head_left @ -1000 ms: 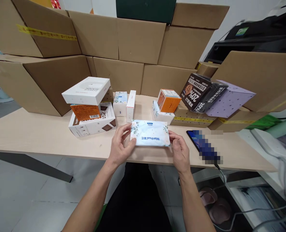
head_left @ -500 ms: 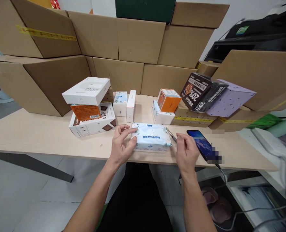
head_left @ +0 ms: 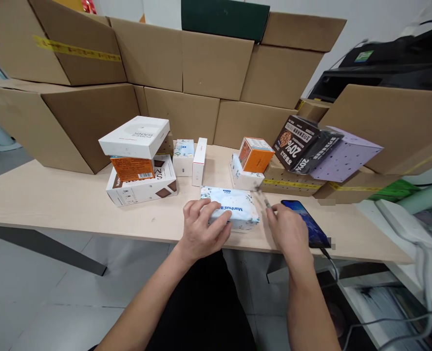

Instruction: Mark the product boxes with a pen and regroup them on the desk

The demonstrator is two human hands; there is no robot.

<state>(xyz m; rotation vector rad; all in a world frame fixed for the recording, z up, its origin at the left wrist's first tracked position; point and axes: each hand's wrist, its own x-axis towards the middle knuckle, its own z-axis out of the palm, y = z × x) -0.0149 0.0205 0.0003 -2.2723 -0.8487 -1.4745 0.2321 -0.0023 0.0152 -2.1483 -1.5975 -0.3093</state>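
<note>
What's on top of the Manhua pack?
The left hand, fingers spread over the left part of the pack. Blue lettering shows beside it; the surface directly beneath is covered.

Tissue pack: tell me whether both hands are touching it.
No, only the left hand touches the tissue pack; the right hand holds a slim tool.

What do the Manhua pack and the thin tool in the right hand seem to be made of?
Manhua pack: probably thin plastic film, smooth, slight sheen; its edges look puckered.
Thin tool: possibly metal, since it looks greyish, but blur hides its finish.
</note>
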